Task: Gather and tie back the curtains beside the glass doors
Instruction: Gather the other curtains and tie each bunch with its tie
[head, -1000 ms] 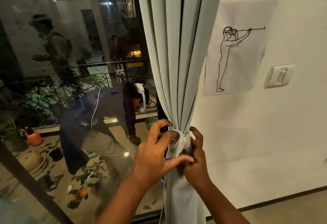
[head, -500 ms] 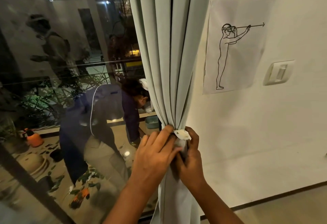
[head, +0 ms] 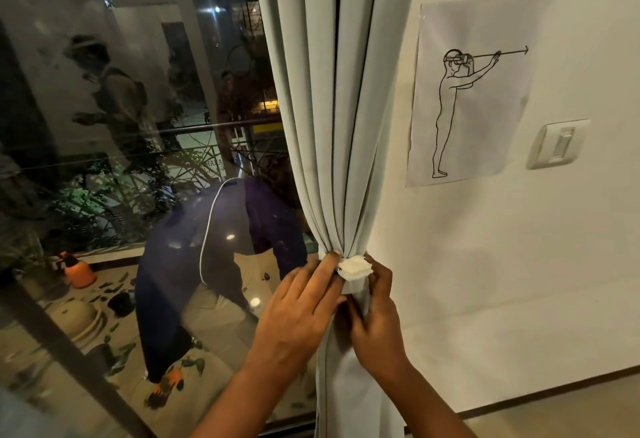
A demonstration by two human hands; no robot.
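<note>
A pale grey curtain point(head: 332, 126) hangs at the right edge of the glass door point(head: 138, 126), bunched into tight folds. A white tie-back band point(head: 354, 273) wraps the bunch at waist height, its end flap sticking up. My left hand point(head: 298, 320) lies flat against the left side of the bunch, its fingertips touching the band. My right hand point(head: 375, 320) grips the curtain and band from the right, with the thumb up beside the flap.
A white wall point(head: 519, 264) stands right of the curtain, with a paper line drawing point(head: 467, 91) and a light switch point(head: 557, 143) on it. The dark glass reflects a bent-over person point(head: 207, 264). An orange sprayer point(head: 78, 269) and pots sit outside.
My left fingers, spread open a second ago, have closed flat onto the bunch. The band now sits snug with its flap folded up. The view has shifted closer.
</note>
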